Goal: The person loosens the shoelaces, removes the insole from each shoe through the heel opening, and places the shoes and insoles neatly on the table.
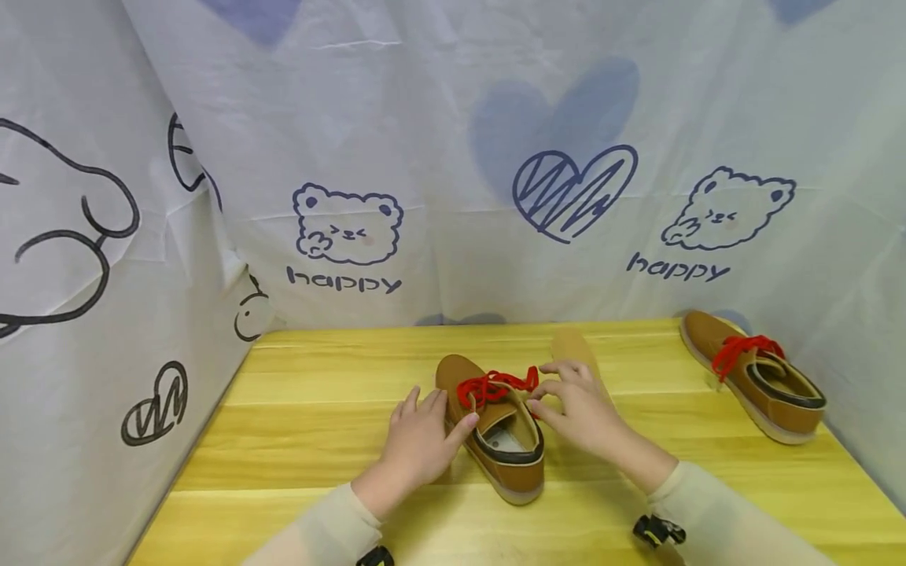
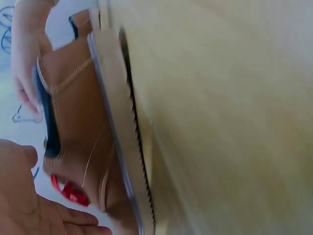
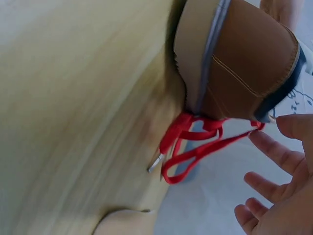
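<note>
A brown shoe (image 1: 520,475) with red laces (image 1: 488,387) stands on its sole between the two hands, its toe pointing away. My left hand (image 1: 421,440) lies along its left side, fingers extended toward the toe and thumb near the lacing; whether it touches the leather is unclear. Over the right side of the shoe opening hovers my right hand (image 1: 582,410), with loosely bent, spread fingers. In the right wrist view its index fingertip meets a loop of the red lace (image 3: 188,156), while the thumb (image 3: 293,126) stays apart from that finger.
A matching brown shoe (image 1: 767,393) with red laces rests at the right side of the wooden table (image 1: 297,440). A flat tan, insole-shaped piece (image 1: 572,350) lies partly behind the right hand. Printed white cloth (image 1: 439,157) hangs at the back and sides.
</note>
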Available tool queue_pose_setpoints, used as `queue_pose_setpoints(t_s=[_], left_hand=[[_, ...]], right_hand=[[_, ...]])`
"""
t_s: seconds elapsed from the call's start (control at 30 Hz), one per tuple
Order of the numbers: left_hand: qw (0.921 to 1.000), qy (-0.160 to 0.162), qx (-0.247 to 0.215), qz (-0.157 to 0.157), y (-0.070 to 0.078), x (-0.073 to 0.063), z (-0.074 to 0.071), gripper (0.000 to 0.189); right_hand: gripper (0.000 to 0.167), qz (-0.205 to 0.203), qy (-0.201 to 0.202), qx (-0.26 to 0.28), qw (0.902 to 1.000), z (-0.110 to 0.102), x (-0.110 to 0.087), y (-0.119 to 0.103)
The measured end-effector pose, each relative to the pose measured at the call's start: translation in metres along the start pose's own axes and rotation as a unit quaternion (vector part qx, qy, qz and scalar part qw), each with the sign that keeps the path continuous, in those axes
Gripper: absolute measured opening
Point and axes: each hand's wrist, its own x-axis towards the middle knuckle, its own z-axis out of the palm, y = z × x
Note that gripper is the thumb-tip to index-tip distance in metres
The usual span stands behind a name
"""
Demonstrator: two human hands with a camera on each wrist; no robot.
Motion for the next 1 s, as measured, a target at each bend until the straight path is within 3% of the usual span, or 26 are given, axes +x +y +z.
queue_pose_setpoints(t_s=[0.13, 0.33, 0.73, 1.0], left_hand=[[0.9998, -0.018, -0.002, -0.004, 0.008, -0.002, 0.007, 0.088], [0.9996, -0.023, -0.013, -0.014, 0.006, -0.001, 0.013, 0.085], [0.998, -0.047, 0.004, 0.042, -0.015, 0.009, -0.003, 0.067], [0.9974, -0.043, 0.007, 0.058, -0.024, 0.012, -0.009, 0.06]], right_hand=[[0.01, -0.003, -0.019, -0.014, 0.9997, 0.008, 0.0, -0.001], [0.013, -0.018, -0.017, -0.021, 0.9995, 0.013, -0.001, -0.005], [0.014, -0.085, 0.053, -0.079, 0.9918, 0.028, -0.004, -0.022], [0.019, -0.083, 0.061, -0.101, 0.9895, 0.036, -0.002, -0.033]])
